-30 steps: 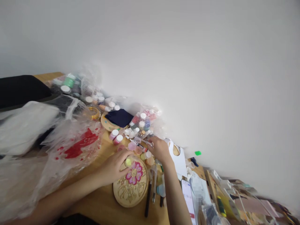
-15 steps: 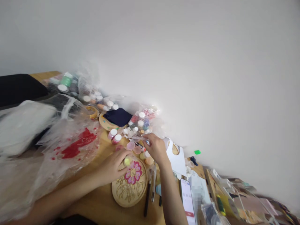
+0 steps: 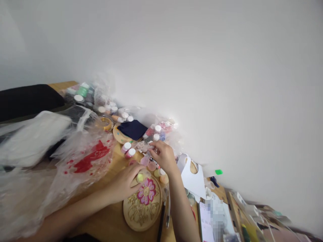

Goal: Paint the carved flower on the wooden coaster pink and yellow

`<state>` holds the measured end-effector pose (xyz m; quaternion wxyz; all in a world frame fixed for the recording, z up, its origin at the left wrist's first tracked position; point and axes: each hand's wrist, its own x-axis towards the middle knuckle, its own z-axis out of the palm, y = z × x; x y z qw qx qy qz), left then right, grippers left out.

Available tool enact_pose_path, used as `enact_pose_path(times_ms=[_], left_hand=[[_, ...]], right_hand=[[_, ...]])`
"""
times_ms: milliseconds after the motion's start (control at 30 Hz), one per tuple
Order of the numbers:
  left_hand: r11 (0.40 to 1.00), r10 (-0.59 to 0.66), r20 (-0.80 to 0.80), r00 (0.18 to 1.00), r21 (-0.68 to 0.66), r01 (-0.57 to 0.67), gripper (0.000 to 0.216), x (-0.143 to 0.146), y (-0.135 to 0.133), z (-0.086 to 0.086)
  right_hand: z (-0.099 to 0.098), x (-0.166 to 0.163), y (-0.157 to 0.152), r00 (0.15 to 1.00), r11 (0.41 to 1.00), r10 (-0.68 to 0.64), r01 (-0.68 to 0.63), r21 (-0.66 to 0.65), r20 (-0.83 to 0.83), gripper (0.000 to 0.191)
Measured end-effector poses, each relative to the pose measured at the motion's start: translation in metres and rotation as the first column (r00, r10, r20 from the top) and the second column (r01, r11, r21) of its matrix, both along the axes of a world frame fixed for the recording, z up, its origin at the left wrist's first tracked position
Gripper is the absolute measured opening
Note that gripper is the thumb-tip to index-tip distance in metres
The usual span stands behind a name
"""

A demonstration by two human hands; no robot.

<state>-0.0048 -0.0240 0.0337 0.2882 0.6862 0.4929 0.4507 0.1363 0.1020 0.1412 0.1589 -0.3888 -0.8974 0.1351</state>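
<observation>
A round wooden disc (image 3: 141, 208) with gold scrollwork and a pink painted flower lies on the wooden table. My left hand (image 3: 126, 183) rests at its upper edge, fingers curled around a small yellow-green pot (image 3: 140, 177). My right hand (image 3: 163, 156) is further back among small white-capped jars (image 3: 156, 129), its fingers pinched on a small item I cannot make out. Pink jars (image 3: 128, 150) and small round pots (image 3: 151, 165) stand between the two hands.
A crinkled clear plastic bag with red print (image 3: 83, 158) fills the left. A dark blue cloth (image 3: 133, 129) lies on another wooden disc. Pens (image 3: 164, 215), white card (image 3: 193, 174), a phone (image 3: 209, 223) and more clutter lie to the right along the white wall.
My right hand has moved back and left into the cluster of jars. My left hand has stayed on the yellow-green pot. The view has shifted slightly.
</observation>
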Motion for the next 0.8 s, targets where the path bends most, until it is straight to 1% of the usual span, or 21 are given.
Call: enact_pose_path(times_ms=[300,400,533,700,800], left_hand=[[1.000,0.013,0.007,1.000,-0.014,-0.013,0.036,0.000,0.002,-0.004],[1.000,0.015,0.012,1.000,-0.009,-0.015,0.035,0.000,0.002,-0.002],[0.999,0.012,0.011,1.000,-0.039,-0.011,0.028,-0.001,0.001,0.003],[1.000,0.028,0.010,1.000,-0.005,-0.028,0.031,-0.003,0.003,0.001],[1.000,0.019,0.007,1.000,-0.002,-0.019,0.032,-0.006,0.004,-0.001]], right_hand=[[-0.002,-0.008,-0.007,0.998,0.998,-0.055,0.056,-0.007,0.044,0.012],[-0.003,-0.009,-0.010,0.994,0.996,-0.084,0.084,0.004,0.075,0.011],[-0.002,-0.011,-0.011,0.990,0.995,-0.103,0.104,-0.005,0.095,0.012],[0.000,-0.009,-0.013,0.989,0.991,-0.130,0.132,-0.033,0.066,0.012],[-0.003,-0.005,-0.017,0.990,0.989,-0.141,0.140,-0.038,-0.020,0.016]])
